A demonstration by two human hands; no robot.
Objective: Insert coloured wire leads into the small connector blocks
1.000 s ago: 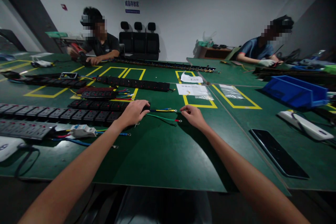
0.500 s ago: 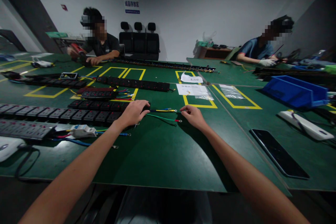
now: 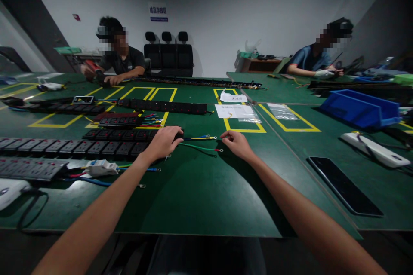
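Observation:
My left hand [image 3: 165, 142] lies over the right end of a black power strip [image 3: 111, 135], fingers bent around it and thumb towards the wires. From that end run yellow and blue wires [image 3: 203, 137] and a green wire [image 3: 200, 148], tipped with ring terminals. Just right of these terminals is my right hand [image 3: 237, 144]. Its fingers are loosely curled, thumb and index slightly apart, with nothing visible between them. A longer black power strip [image 3: 77, 148] lies nearer to me, and another strip with a white connector [image 3: 102, 167] lies in front of it.
More strips [image 3: 164, 105] lie farther back. On the right are a phone [image 3: 343, 185], a white device [image 3: 374, 149] and a blue bin [image 3: 358, 109]. Paper labels [image 3: 232, 111] lie beyond my right hand. Two co-workers sit across the table, one holding a red power tool [image 3: 93, 68].
The view has shifted slightly, so the scene sits a little lower and to the left. Both my hands keep nearly the same places by the strip and the terminals.

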